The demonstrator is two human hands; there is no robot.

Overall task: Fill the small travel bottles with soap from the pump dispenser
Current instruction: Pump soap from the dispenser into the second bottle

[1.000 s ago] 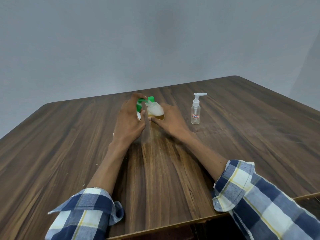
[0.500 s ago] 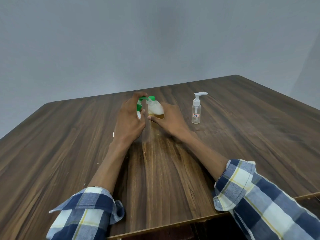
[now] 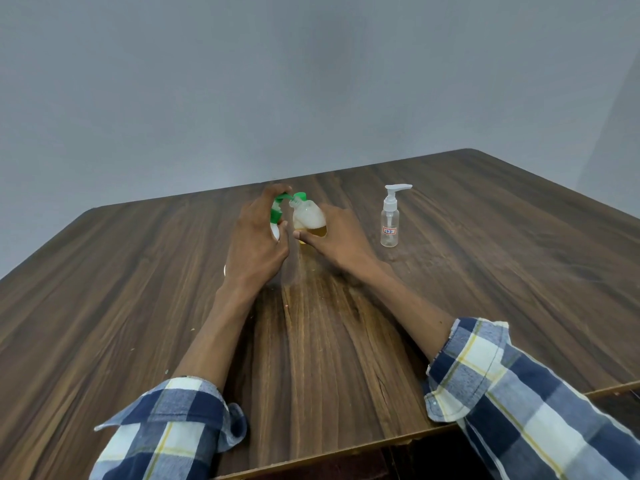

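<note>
The pump dispenser (image 3: 277, 216), green-topped, is gripped by the left hand (image 3: 256, 244) just left of the small travel bottle (image 3: 309, 221). That tilted bottle, foam over amber soap, is held in the right hand's (image 3: 341, 242) curled fingers. A second travel bottle (image 3: 390, 220) is stood upright to its right.

left sleeve: blue, navy and white plaid woven-cotton shirt sleeve (image 3: 166, 431), thin yellow lines running through the check; showing rolled back below the elbow, cuff folding outward, edge flaring into a point on each side
right sleeve: matching blue, navy and white plaid woven-cotton shirt sleeve (image 3: 526, 396), same thin yellow lines; cuff turning back, pale lining showing along the fold, stitching running near the hem
left forearm: showing bare from cuff to wrist
right forearm: showing bare from cuff to wrist
left hand (image 3: 256, 237): bare, wearing no glove, ring or watch
right hand (image 3: 337, 237): bare, wearing no glove, ring or watch
</note>
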